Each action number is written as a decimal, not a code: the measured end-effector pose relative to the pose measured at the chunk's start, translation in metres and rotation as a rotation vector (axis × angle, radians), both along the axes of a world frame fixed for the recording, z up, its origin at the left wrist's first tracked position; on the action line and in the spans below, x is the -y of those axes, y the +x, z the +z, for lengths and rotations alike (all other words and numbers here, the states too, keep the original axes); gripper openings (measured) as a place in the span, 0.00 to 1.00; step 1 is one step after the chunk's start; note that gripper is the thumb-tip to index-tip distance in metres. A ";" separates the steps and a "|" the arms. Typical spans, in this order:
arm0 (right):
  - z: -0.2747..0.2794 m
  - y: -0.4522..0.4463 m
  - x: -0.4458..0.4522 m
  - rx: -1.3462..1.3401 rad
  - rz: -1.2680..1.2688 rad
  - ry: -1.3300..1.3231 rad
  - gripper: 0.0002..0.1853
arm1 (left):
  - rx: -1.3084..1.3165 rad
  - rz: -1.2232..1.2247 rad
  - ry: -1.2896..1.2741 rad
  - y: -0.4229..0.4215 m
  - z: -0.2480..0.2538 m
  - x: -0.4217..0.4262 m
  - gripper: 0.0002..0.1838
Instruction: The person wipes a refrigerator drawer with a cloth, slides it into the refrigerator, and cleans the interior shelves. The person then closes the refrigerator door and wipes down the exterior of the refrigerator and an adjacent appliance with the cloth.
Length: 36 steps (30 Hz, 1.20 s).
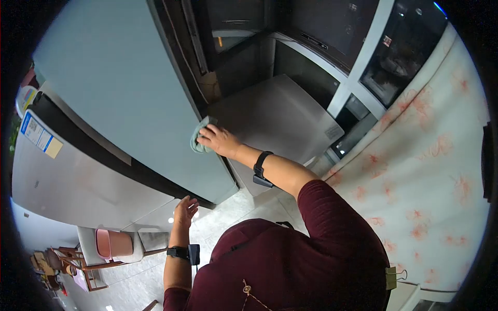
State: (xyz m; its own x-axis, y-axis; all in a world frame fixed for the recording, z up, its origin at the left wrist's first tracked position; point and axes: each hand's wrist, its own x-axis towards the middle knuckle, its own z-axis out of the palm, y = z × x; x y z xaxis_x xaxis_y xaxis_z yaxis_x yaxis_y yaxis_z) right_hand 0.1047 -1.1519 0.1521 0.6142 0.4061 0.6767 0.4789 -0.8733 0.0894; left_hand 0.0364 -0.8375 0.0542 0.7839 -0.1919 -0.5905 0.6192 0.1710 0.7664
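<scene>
My right hand [222, 142] is closed on a folded pale green cloth [199, 137]. It presses the cloth against the front vertical edge of the tall refrigerator's light blue-grey side panel [119, 78]. Lower and to the left, my left hand [185, 210] is raised beside the dark lower edge of the refrigerator's silver front [93, 176]. Its fingers are apart and loosely bent, with nothing visible in them. A blue and white label [39, 133] is stuck on the silver front. Both wrists wear black bands.
A silver box-like appliance [275, 114] stands right of the refrigerator, below dark windows [321, 26]. A white curtain with orange flowers [415, 186] hangs at right. At lower left, a pink bin [115, 243] sits on a chair above grey floor tiles [218, 223].
</scene>
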 end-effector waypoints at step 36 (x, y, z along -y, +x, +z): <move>-0.121 -0.118 0.160 -0.689 -0.284 0.331 0.26 | -0.014 -0.068 0.094 -0.001 -0.019 0.043 0.20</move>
State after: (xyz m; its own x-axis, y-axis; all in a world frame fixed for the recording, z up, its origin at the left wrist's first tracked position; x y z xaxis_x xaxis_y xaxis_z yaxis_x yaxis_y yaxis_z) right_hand -0.0132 -1.3116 0.0311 0.9858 0.0174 0.1668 0.0884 -0.8992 -0.4286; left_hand 0.0358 -0.8802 0.0352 0.7627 -0.1875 -0.6190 0.6375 0.0565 0.7684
